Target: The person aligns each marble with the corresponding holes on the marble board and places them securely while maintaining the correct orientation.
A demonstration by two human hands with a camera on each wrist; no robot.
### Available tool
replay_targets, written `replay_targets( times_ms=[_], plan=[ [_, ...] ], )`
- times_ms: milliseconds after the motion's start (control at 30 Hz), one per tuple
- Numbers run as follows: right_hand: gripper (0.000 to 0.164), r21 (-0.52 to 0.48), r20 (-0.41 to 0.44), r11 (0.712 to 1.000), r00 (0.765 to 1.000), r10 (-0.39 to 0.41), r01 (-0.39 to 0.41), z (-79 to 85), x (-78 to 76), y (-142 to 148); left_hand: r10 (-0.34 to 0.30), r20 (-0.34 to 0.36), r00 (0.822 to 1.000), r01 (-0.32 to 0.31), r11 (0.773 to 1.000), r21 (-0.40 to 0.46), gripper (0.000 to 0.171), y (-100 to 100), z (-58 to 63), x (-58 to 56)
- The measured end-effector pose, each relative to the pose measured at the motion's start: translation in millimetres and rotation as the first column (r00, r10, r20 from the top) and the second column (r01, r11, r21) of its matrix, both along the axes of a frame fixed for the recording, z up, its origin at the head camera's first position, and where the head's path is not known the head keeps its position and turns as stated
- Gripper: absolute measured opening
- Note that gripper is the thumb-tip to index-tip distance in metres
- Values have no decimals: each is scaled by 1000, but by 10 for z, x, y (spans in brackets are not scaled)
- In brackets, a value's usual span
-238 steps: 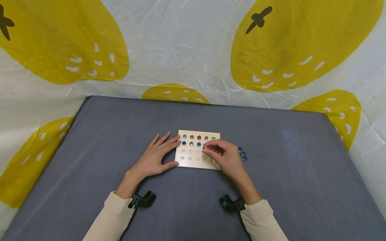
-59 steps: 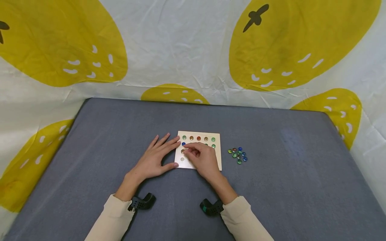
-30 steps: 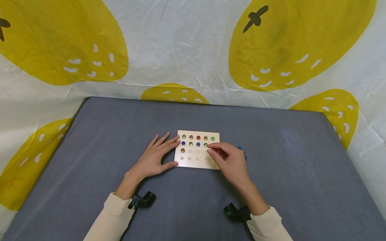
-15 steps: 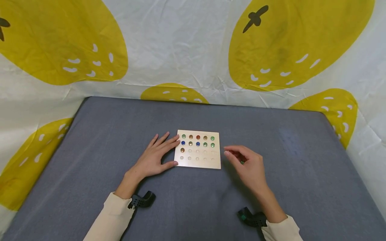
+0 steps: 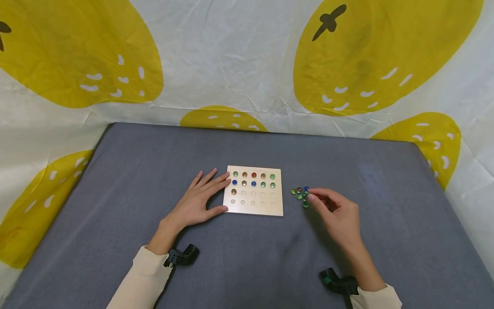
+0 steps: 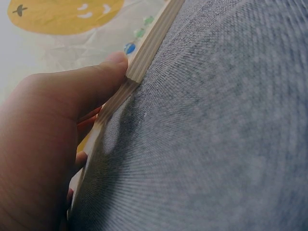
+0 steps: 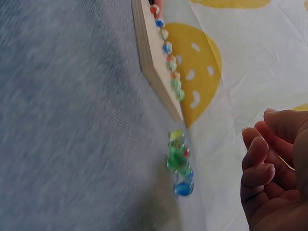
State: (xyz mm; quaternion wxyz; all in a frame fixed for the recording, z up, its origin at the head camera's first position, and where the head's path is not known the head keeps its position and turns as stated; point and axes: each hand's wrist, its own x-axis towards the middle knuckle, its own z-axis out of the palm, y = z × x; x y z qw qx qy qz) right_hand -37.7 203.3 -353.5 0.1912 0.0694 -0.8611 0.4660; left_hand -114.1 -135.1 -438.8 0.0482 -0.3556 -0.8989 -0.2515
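A pale wooden board with rows of round hollows lies in the middle of the table. Glass marbles fill its two far rows; one amber marble sits at the left of the third. My left hand rests flat at the board's left edge, its fingers spread and the thumb touching the near corner. To the right of the board is a cluster of loose marbles, green, blue, yellow and reddish. My right hand hovers at the cluster's right side, fingers loosely bent. In the right wrist view I see nothing between its fingers.
A grey cloth covers the table. Behind and at the sides hangs a white sheet with yellow fruit prints. A black wrist camera mount sits on the left wrist, another mount on the right.
Since the first frame two green marbles have joined the second row and an amber one the third. My right hand has moved right from the board to the loose marbles; the left stays put.
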Motion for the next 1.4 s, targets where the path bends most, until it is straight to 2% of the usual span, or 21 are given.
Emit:
replay_targets(
  times_ms=[167, 400, 567, 867, 1400],
  plan=[
    [11, 23, 55, 999, 998, -40, 39, -79, 2, 70, 0, 0, 1000, 0, 1000, 1, 71, 3, 6, 0],
    [12, 53, 106, 997, 992, -67, 62, -442, -52, 277, 1, -4, 1000, -1, 1000, -6, 71, 9, -4, -6],
    [11, 43, 142, 998, 988, -57, 52, -584, -60, 352, 2, -4, 1000, -2, 1000, -6, 71, 9, -10, -5],
    [13, 98, 158, 994, 986, -55, 39, -681, -37, 311, 6, -4, 1000, -6, 1000, -6, 72, 4, -11, 18],
    [18, 133, 98, 990, 993, -63, 49, -788, -53, 310, 2, -3, 1000, -2, 1000, -21, 72, 10, -14, -10]
  ],
)
